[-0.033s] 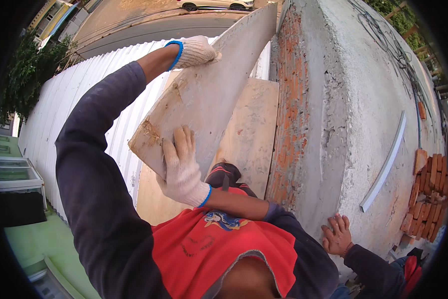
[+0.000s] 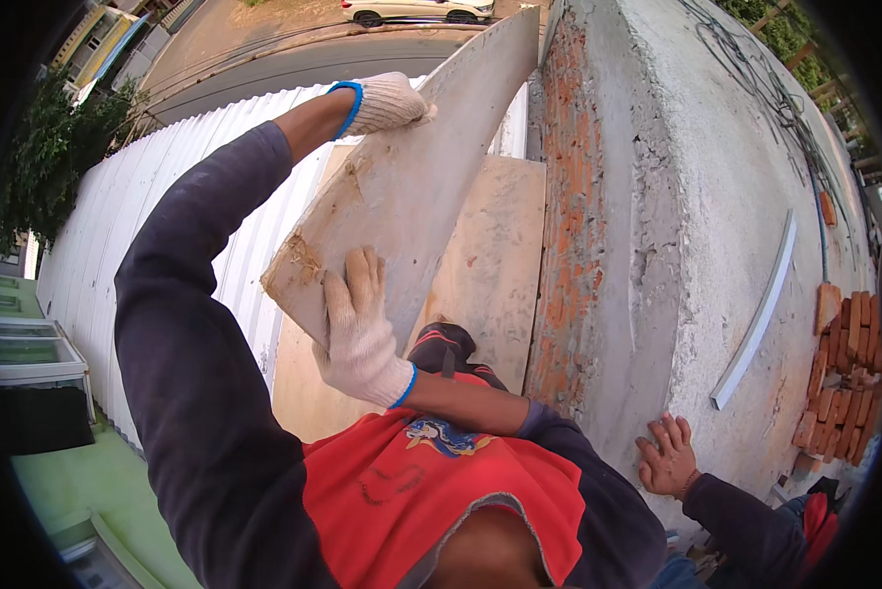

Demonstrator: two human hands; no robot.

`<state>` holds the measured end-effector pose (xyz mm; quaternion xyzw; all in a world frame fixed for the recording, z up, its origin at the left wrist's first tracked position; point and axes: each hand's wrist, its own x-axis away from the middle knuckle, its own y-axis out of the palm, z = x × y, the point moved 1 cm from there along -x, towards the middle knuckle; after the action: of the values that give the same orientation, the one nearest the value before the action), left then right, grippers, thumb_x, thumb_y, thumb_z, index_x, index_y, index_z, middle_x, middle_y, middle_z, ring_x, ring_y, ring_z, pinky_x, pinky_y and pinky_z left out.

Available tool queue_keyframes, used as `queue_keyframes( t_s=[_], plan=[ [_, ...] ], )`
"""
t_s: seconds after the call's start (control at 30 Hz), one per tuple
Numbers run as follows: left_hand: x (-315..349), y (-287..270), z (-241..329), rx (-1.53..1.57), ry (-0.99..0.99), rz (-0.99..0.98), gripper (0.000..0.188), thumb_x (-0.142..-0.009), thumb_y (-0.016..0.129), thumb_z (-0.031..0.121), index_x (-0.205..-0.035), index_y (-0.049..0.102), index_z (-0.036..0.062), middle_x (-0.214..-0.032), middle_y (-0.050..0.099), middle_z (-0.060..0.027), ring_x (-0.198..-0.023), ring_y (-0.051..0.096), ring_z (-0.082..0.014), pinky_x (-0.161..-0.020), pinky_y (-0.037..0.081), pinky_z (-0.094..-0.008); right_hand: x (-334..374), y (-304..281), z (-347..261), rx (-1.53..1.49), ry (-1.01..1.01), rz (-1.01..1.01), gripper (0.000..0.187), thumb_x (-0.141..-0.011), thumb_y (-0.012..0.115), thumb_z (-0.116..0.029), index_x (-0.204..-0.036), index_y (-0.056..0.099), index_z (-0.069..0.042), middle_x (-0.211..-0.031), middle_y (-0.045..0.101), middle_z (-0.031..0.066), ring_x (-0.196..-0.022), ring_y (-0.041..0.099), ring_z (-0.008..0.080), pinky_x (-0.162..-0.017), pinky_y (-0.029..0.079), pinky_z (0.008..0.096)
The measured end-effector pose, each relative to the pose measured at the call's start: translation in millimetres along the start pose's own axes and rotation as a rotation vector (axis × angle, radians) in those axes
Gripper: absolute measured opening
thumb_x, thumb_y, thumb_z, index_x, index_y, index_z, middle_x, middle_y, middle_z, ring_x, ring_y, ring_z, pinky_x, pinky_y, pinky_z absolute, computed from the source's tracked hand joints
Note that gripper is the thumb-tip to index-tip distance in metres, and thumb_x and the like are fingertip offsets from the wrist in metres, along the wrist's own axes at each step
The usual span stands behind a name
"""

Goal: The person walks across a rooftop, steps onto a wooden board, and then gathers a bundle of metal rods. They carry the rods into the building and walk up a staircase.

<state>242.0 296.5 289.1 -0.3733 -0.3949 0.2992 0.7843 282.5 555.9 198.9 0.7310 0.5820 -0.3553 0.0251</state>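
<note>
A long, thin, stained wooden board (image 2: 411, 187) stands tilted in front of me, its near end chipped and crusted. My left hand (image 2: 390, 104), in a white knit glove with a blue cuff, is closed round its upper left edge. At the board's near lower end is my right hand (image 2: 367, 344), gloved alike. Its fingers lie along the face and its thumb sits by the bottom edge, holding that end. Below stretches a pale plywood sheet (image 2: 495, 245), with a dark shoe or trouser leg on it.
To the right rises a wall of exposed brick (image 2: 566, 216) and rough cement. On its grey top lie a metal strip (image 2: 755, 324), cables (image 2: 755, 69) and stacked bricks (image 2: 843, 393). Another person's bare hand (image 2: 668, 458) rests there. White corrugated roofing (image 2: 156, 226) slopes away left.
The view has shifted very slightly. Both hands keep the same hold on the board, and the other person's hand stays on the wall top.
</note>
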Motion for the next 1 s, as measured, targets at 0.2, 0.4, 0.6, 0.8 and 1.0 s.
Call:
queue_keyframes(
  t_s=[0.2, 0.4, 0.6, 0.8, 1.0],
  plan=[
    [-7.3, -10.7, 9.6, 0.51, 0.213, 0.086, 0.039, -0.095, 0.061, 0.035, -0.107, 0.071, -0.0012, -0.094, 0.068, -0.0076, -0.078, 0.063, -0.0144, -0.07, 0.053, -0.0323, -12.5, -40.0, -5.1, 0.055, -0.011, 0.135, 0.082, -0.07, 0.06, 0.009, -0.146, 0.03, 0.009, -0.148, 0.028, 0.0389, -0.136, 0.034, 0.0557, -0.113, 0.031, 0.0554],
    [14.2, 6.0, -9.8, 1.23, 0.308, 0.034, 0.046, -0.101, 0.054, 0.04, -0.131, 0.056, 0.0045, -0.119, 0.065, -0.0113, -0.095, 0.071, -0.0147, -0.085, 0.063, -0.0284, -31.1, -103.2, -4.2, 0.148, -0.14, 0.349, 0.068, -0.076, 0.058, 0.01, -0.143, 0.045, 0.004, -0.14, 0.051, 0.0271, -0.126, 0.056, 0.0401, -0.101, 0.048, 0.037],
    [9.2, 16.6, 37.0, 1.405, 0.745, -0.45, 0.039, -0.101, 0.055, 0.038, -0.124, 0.06, 0.0068, -0.119, 0.065, -0.0076, -0.1, 0.067, -0.0191, -0.091, 0.057, -0.0338, -42.9, -159.5, -13.5, 0.264, -0.115, 0.413, 0.06, -0.081, 0.062, 0.008, -0.14, 0.05, 0.005, -0.132, 0.061, 0.0208, -0.119, 0.062, 0.0255, -0.1, 0.049, 0.0361],
    [-1.7, 25.4, 84.3, 0.98, 0.668, -0.082, 0.05, -0.099, 0.061, 0.032, -0.141, 0.052, 0.0073, -0.126, 0.065, -0.005, -0.113, 0.064, -0.0159, -0.097, 0.051, -0.0311, -21.6, -205.0, -10.5, 0.291, 0.064, 0.511, 0.054, -0.081, 0.066, 0.007, -0.134, 0.054, 0.005, -0.127, 0.064, 0.0203, -0.116, 0.064, 0.0234, -0.092, 0.053, 0.0324],
    [-27.5, 51.7, 103.9, 0.742, 0.877, 0.236, 0.057, -0.091, 0.061, 0.024, -0.143, 0.049, 0.0042, -0.129, 0.062, -0.0107, -0.114, 0.061, -0.0157, -0.1, 0.046, -0.0273, 1.0, -225.5, -13.3, 0.446, 0.21, 0.693, 0.057, -0.085, 0.069, 0.005, -0.138, 0.048, 0.006, -0.125, 0.063, 0.019, -0.109, 0.065, 0.0227, -0.091, 0.053, 0.0325]
  ],
)
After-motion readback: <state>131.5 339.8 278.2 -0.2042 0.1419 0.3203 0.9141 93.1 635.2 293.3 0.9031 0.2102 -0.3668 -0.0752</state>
